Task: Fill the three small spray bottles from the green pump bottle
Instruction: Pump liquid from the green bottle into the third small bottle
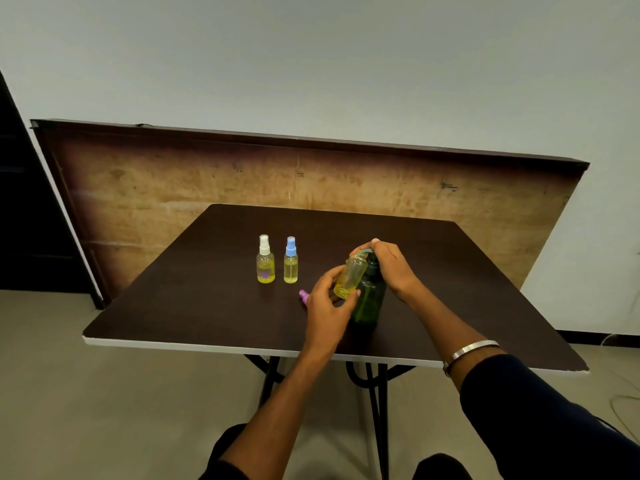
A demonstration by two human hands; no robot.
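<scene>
Evidently the third fill is in hand: an uncapped small spray bottle (350, 277), partly filled with yellow liquid, is held tilted in the left hand (329, 303), fingers curled round its lower body, its mouth brought up under the spout of the green pump bottle (370, 296) standing near the table (207, 306) centre. The pump head is covered by the right hand (389, 268), fingers bent over it. At ten o'clock of the hands, two capped spray bottles, white-topped (265, 259) and blue-topped (290, 260), stand filled. A pink cap (303, 295) lies just at nine o'clock of the left hand. Next, further pumping seems called for, with mouth kept aligned, then recapping.
</scene>
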